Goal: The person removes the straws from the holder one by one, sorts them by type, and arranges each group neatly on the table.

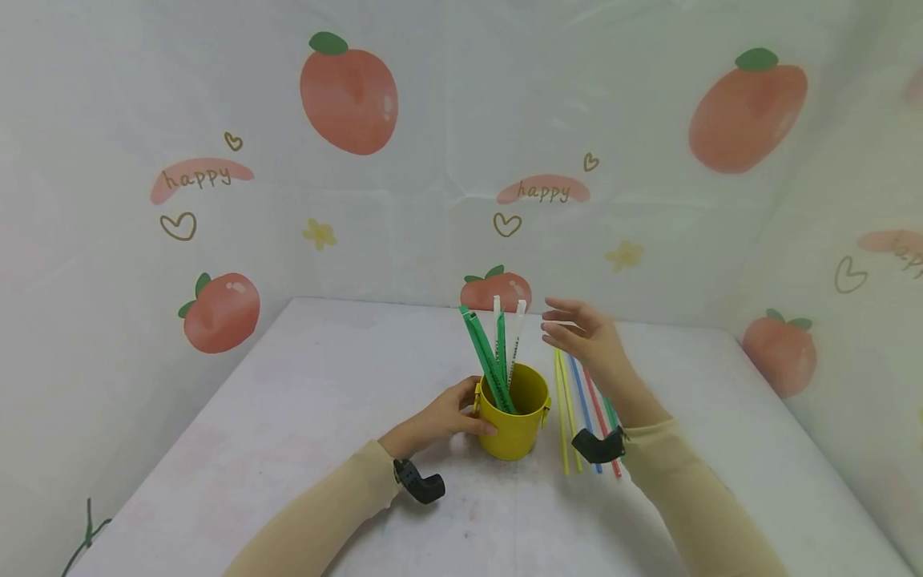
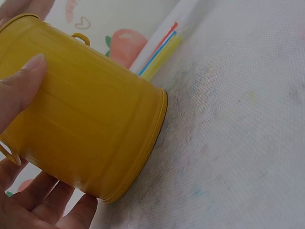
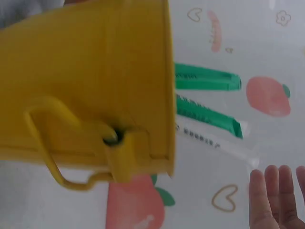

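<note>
My left hand (image 1: 447, 413) holds a small yellow metal bucket (image 1: 508, 437) from its left side; in the left wrist view the thumb (image 2: 21, 88) lies along the wall and the fingers curve round the far side. Straws in green wrappers (image 1: 485, 353) and white wrappers (image 1: 517, 328) lean inside the bucket, their tops above the rim. To the right of these tops my right hand (image 1: 591, 336) is raised, apart from the bucket, its fingers extended. No object shows in it. The right wrist view has its fingertips (image 3: 271, 186) at the lower right corner.
Right of the bucket, loose straws lie side by side on the white table (image 1: 346, 401): yellow (image 1: 562, 425), blue (image 1: 582, 393), red (image 1: 598, 401) and green (image 1: 611, 413). The right forearm partly covers them. A fruit-printed sheet (image 1: 447, 96) hangs behind the table.
</note>
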`<state>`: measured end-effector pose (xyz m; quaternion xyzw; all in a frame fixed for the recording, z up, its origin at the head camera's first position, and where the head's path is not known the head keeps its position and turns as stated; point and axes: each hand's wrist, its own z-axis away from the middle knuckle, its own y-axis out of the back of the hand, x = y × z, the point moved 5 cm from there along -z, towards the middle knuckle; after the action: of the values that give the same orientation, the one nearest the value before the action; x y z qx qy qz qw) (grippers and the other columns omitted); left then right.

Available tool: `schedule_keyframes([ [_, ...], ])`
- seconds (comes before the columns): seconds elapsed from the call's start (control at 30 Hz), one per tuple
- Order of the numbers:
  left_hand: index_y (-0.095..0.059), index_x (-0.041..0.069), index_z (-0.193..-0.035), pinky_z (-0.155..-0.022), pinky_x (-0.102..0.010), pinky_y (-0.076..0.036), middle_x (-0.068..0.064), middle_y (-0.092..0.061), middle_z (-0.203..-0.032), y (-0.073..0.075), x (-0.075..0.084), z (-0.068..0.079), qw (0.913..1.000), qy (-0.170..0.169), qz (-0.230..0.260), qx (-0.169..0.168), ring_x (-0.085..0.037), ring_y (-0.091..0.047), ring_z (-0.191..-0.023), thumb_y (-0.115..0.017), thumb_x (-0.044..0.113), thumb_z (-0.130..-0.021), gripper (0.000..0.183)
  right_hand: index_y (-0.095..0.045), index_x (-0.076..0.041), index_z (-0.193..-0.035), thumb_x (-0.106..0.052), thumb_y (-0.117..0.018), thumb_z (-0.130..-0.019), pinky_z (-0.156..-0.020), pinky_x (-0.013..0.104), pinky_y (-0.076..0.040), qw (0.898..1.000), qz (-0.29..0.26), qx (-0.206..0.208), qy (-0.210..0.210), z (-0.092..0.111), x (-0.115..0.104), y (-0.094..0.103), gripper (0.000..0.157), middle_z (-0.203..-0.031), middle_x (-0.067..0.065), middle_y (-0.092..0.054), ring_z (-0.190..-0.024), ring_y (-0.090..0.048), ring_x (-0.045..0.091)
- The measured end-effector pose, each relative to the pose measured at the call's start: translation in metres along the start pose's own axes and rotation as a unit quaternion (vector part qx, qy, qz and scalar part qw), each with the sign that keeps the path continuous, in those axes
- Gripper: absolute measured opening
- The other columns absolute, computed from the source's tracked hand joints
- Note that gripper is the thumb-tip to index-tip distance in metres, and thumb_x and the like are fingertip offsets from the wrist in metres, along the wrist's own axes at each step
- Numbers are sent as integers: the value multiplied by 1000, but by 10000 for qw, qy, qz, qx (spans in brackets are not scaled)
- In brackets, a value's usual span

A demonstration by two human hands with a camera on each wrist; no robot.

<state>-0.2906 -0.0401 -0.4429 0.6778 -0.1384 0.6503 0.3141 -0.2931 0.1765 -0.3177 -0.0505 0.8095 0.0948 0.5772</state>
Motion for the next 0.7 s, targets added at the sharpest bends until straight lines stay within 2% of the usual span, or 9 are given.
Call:
schedule_keyframes([
  [0.1, -35, 17, -147, -116, -60, -22, 1, -40, -152, 0, 0, 0, 10000, -1, -17, 16, -28, -28, -145, -76, 27, -83, 76, -57, -11, -128, -8, -63, -93, -88, 23, -55, 10000, 1, -56, -62, 1, 2, -10, 36, -111, 0, -62, -101, -66, 8],
  [0.17, -35, 17, -147, -116, -60, -22, 2, -39, -152, 0, 0, -1, 10000, 24, -39, 40, -28, -28, -145, -76, 27, -83, 77, -56, -8, -130, -10, -64, -93, -88, 23, -55, 9998, 144, -100, -127, 2, 4, -16, 38, -116, 9, -62, -101, -66, 10],
  [0.33, -34, 16, -148, -116, -60, -21, 0, -39, -153, -1, 1, -1, 9999, 38, -42, 84, -29, -30, -145, -76, 25, -83, 78, -52, -1, -134, -13, -64, -93, -88, 23, -55, 9982, 517, -251, -180, 3, 10, -29, 44, -124, 27, -56, -109, -63, 31],
  [0.4, -33, 15, -149, -116, -60, -22, -1, -39, -153, -1, 0, -1, 9999, 46, -49, 109, -29, -31, -144, -76, 25, -83, 79, -53, -2, -133, -12, -64, -93, -89, 24, -55, 9977, 554, -315, -219, 3, 13, -33, 43, -124, 27, -56, -111, -61, 38],
  [0.47, -33, 15, -149, -116, -60, -22, -2, -39, -153, -1, -1, -2, 9999, 60, -74, 138, -30, -32, -143, -76, 25, -83, 80, -55, -3, -132, -13, -65, -93, -90, 26, -55, 9969, 652, -371, -247, 3, 16, -37, 42, -123, 26, -58, -111, -61, 41],
  [0.7, -34, 18, -149, -116, -60, -22, -1, -40, -152, -1, -1, -2, 9998, 44, -153, 140, -29, -33, -143, -76, 25, -83, 79, -59, -7, -129, -19, -67, -91, -100, 46, -50, 9917, 1109, -511, -394, 4, 22, -47, 41, -118, 20, -63, -110, -64, 33],
])
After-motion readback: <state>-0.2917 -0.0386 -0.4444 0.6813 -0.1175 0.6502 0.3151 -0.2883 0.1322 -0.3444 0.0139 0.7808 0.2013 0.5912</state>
